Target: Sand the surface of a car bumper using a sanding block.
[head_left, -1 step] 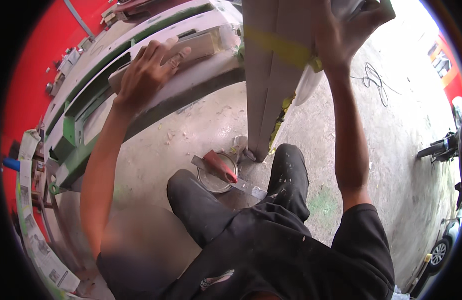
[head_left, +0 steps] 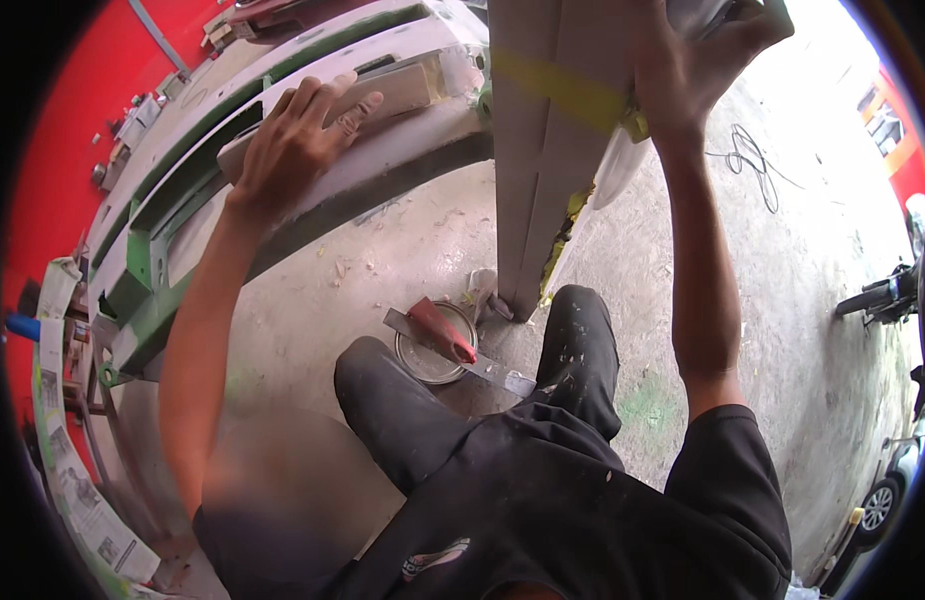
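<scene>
My left hand (head_left: 301, 140) is closed over a long flat beige-grey block (head_left: 403, 90), which lies against a pale body panel (head_left: 383, 150) with green-edged openings. Its fingers curl over the block's top edge. Upright before me stands a tall grey panel (head_left: 553, 150), seen almost edge-on, with a yellow band across it and a ragged yellow and black lower edge. High on that panel's right side my right hand (head_left: 688, 85) grips its edge; some fingers are cut off by the frame's top.
Between my knees an open round tin (head_left: 433, 372) stands on the concrete floor (head_left: 643, 310), with a red-handled flat scraper (head_left: 443, 330) across it. A coiled cable (head_left: 753, 170) lies to the right, beyond it a motorcycle wheel (head_left: 863, 300). Newspaper-covered parts (head_left: 68, 440) stand at left.
</scene>
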Available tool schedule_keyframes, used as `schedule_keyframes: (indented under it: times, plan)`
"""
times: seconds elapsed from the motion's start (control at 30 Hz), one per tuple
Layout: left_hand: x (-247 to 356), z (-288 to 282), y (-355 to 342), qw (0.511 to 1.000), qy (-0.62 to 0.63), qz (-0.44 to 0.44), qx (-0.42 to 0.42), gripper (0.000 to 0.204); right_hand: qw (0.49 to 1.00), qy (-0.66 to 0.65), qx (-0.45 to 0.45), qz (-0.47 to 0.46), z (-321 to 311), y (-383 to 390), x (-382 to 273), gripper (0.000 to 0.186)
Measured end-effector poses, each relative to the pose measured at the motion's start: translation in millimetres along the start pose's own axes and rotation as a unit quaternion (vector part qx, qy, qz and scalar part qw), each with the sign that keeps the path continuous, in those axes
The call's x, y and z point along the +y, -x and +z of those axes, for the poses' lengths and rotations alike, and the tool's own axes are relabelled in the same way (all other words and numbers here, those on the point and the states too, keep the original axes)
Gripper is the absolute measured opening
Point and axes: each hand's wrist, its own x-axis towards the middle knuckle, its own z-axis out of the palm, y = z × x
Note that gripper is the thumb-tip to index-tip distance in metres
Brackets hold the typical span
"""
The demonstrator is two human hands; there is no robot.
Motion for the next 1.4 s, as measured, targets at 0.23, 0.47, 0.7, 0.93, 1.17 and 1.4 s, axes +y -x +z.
schedule_keyframes:
  times: [0.23, 0.47, 0.7, 0.93, 1.17, 1.4]
  plan:
    - [-12, -11, 27, 0.998, -0.045, 0.029, -0.017, 0.049, 0.999, -0.016, 0.030, 0.030, 6, 0, -10, 0.086]
    - [9, 42, -65, 0.991, -0.082, 0.077, 0.066, 0.041, 0.999, -0.015, -0.043, 0.005, -12, 2, -18, 0.084]
    - [-19, -9, 32, 0.996, -0.054, 0.070, -0.024, 0.064, 0.998, -0.022, 0.035, 0.037, 20, 5, -48, 0.084]
    - [15, 16, -62, 0.997, -0.029, 0.073, 0.022, 0.024, 0.998, 0.002, -0.058, -0.015, -16, 1, -31, 0.080]
    - [-5, 9, 0, 0.996, -0.036, 0.083, 0.015, 0.060, 0.996, -0.034, -0.021, -0.080, 13, 14, -26, 0.085]
    - [-1, 13, -5, 0.992, -0.081, 0.080, -0.048, 0.066, 0.996, -0.041, -0.005, -0.080, 6, 17, -25, 0.081]
